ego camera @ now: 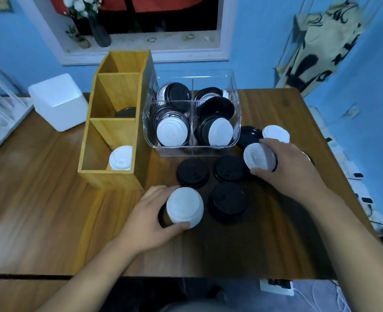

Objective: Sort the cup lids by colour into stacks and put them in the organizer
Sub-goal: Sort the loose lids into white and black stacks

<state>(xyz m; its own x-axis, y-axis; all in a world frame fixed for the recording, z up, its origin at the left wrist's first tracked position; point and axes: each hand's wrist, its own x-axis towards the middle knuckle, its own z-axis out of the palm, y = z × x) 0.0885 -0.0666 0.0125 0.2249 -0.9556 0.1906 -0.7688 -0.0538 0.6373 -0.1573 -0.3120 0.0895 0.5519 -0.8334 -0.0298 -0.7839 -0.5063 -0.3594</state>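
Observation:
My left hand grips a stack of white lids just above the table, near the wooden organizer. My right hand holds a white lid with a black lid edge behind it. Three black lid stacks stand on the table between my hands. The organizer's nearest compartment holds white lids; its middle one holds black lids.
A clear plastic bin behind the stacks holds several mixed black and white lids. Another white lid and a black lid lie right of the bin. A white box stands at the left. The table edge runs close to me.

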